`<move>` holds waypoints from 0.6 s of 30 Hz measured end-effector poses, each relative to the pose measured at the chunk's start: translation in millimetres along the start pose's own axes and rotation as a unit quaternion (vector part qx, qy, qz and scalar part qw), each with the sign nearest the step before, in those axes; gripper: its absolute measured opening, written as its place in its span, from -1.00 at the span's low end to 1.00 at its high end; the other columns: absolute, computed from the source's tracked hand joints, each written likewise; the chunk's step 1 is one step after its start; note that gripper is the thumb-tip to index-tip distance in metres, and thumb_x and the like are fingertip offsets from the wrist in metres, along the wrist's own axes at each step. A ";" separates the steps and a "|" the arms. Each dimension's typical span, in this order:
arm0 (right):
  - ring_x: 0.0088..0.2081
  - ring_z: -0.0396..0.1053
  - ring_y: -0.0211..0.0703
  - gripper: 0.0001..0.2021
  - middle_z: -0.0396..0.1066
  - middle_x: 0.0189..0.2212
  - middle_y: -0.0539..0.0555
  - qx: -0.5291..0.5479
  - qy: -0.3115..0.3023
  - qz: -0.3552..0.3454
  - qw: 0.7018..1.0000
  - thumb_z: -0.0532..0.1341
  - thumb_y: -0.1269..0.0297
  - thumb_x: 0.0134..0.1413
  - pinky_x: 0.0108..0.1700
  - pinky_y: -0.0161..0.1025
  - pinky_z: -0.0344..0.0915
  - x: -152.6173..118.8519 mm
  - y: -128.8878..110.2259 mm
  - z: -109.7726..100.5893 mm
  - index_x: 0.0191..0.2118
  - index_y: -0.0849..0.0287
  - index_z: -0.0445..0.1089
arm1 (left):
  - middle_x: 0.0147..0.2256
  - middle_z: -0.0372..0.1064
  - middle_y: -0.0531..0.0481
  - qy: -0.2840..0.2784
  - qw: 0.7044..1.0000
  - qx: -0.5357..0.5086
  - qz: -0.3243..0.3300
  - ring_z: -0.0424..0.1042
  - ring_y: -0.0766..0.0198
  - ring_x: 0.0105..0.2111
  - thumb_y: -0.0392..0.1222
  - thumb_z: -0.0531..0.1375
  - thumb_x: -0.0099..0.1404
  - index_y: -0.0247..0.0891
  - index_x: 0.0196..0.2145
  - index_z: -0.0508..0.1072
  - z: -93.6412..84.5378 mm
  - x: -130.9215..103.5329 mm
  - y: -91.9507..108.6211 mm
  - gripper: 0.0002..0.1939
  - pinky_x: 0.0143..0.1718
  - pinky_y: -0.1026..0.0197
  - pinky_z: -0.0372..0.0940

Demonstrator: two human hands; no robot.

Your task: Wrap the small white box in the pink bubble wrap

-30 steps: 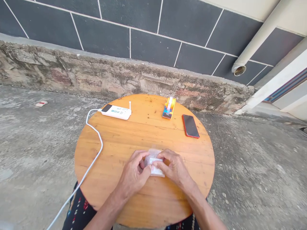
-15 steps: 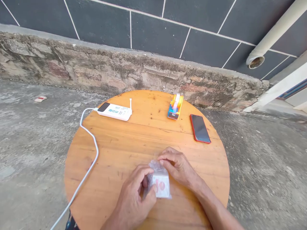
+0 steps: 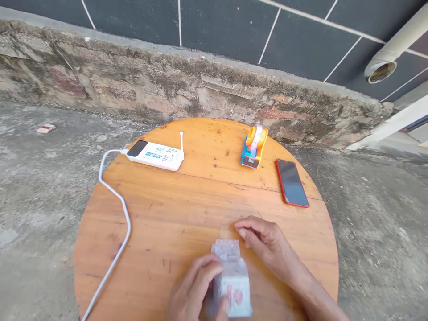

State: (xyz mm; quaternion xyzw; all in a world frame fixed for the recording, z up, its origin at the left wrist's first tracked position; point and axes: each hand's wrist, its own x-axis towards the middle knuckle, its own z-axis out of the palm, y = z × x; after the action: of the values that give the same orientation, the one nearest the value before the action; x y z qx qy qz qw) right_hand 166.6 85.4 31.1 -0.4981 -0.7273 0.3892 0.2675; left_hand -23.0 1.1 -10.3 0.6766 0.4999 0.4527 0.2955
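Note:
Near the front of the round table lies a small white box (image 3: 238,296) with red print, wrapped in clear plastic film (image 3: 229,249). The film's flap stretches out flat beyond the box's far end. My left hand (image 3: 197,285) grips the package from the left, fingers on top and thumb at the near side. To the upper right, my right hand (image 3: 264,243) is closed in a pinch at the edge of a short strip of clear tape (image 3: 228,231), which reaches the far end of the flap.
A yellow and blue tape dispenser (image 3: 253,147) stands at the back of the wooden table (image 3: 160,200). Right of it lies a red-edged phone (image 3: 292,182). A white power bank (image 3: 155,155) with a white cable (image 3: 125,223) lies back left. Behind runs a stone-based wall (image 3: 150,84).
The view has shifted, so the package sits lower in it. The film's flap now lies flatter and farther out, and a strip of tape shows at my right fingertips.

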 end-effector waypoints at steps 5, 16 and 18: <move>-0.24 0.35 -0.29 -0.80 0.37 -0.29 0.00 -0.040 -0.107 -0.061 0.992 0.08 0.44 0.24 -0.21 -0.35 0.24 6.9 -15.9 -7.2 -0.17 0.10 0.44 | -0.15 0.39 -0.09 0.000 1.000 0.027 0.016 0.46 0.29 -0.30 -0.29 0.11 0.17 -0.18 -0.10 0.33 0.0 -1.5 -0.9 -0.70 -0.32 0.33 0.37; -0.22 0.32 -0.26 -0.73 0.33 -0.27 0.02 -0.034 -0.122 -0.099 0.987 0.08 0.48 0.22 -0.20 -0.32 0.26 5.0 -7.6 5.3 -0.09 0.06 0.43 | -0.14 0.37 -0.11 0.011 0.999 0.029 0.020 0.46 0.28 -0.28 -0.31 0.10 0.18 -0.20 -0.09 0.33 -0.1 0.0 2.8 -0.70 -0.32 0.33 0.38; -0.24 0.32 -0.26 -0.74 0.31 -0.27 0.04 -0.009 -0.093 -0.096 0.991 0.07 0.46 0.23 -0.22 -0.32 0.27 1.6 -5.3 5.5 -0.08 0.07 0.43 | -0.14 0.38 -0.12 0.005 0.999 0.037 0.013 0.47 0.27 -0.30 -0.29 0.10 0.19 -0.19 -0.10 0.34 0.2 -2.1 1.8 -0.71 -0.32 0.32 0.38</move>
State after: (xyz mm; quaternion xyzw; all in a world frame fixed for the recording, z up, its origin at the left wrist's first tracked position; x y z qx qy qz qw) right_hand 159.0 84.2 32.5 -0.3901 -0.7970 0.3993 0.2306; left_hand -22.3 -1.4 -9.5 0.6911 0.5090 0.4412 0.2621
